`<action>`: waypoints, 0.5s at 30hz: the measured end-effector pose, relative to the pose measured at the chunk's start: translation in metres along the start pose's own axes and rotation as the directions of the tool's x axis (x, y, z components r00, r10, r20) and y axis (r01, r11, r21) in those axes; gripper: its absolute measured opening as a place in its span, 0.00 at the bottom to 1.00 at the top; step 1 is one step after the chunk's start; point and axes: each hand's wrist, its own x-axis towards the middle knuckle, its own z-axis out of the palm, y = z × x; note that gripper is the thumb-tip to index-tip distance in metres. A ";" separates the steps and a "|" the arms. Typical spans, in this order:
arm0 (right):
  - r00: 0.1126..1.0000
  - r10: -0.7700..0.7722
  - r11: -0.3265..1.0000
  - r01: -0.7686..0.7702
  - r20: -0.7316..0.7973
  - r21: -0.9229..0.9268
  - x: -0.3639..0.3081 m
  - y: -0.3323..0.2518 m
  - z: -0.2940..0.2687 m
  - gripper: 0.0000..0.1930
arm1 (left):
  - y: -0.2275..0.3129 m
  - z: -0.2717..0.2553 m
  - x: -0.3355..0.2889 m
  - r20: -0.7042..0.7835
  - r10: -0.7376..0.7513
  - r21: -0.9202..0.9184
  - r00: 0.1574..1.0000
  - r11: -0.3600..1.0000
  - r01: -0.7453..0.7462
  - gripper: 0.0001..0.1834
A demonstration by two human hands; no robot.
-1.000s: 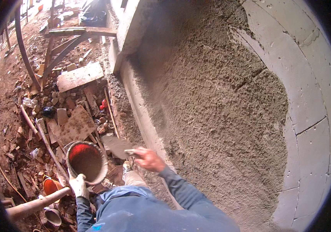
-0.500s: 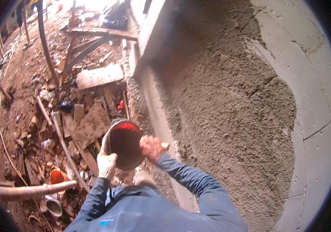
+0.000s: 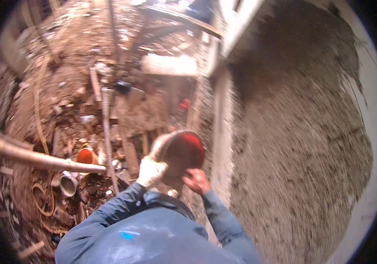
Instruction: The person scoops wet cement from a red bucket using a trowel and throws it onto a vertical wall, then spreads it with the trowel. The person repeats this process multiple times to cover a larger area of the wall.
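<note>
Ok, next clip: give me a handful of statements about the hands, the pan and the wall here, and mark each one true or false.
1. The left hand, in a light glove, grips the rim of the red-lined round pan. True.
2. The right hand is gloved too. False: it is bare, under the pan's lower edge.
3. The pan rests on the ground among the rubble. False: it is held up in front of the person, close to the wall.
4. The wall on the right is coated with rough grey plaster. True.
5. The wall is plastered edge to edge. False: a pale bare strip shows along its far right.
</note>
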 end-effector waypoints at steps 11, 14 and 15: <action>0.916 -0.304 0.866 0.152 -0.261 -0.476 -0.034 0.016 -0.077 0.32 | -0.029 0.010 -0.024 0.004 -0.289 -0.239 0.957 0.929 0.282 0.39; 0.980 -0.156 0.919 0.097 -0.127 -0.382 -0.024 -0.026 -0.135 0.21 | -0.054 0.024 -0.032 -0.062 -0.229 -0.412 0.971 0.892 0.184 0.36; 0.983 -0.122 0.910 0.057 -0.134 -0.410 -0.024 -0.050 -0.157 0.18 | -0.062 0.025 -0.032 -0.070 -0.238 -0.409 0.969 0.893 0.190 0.35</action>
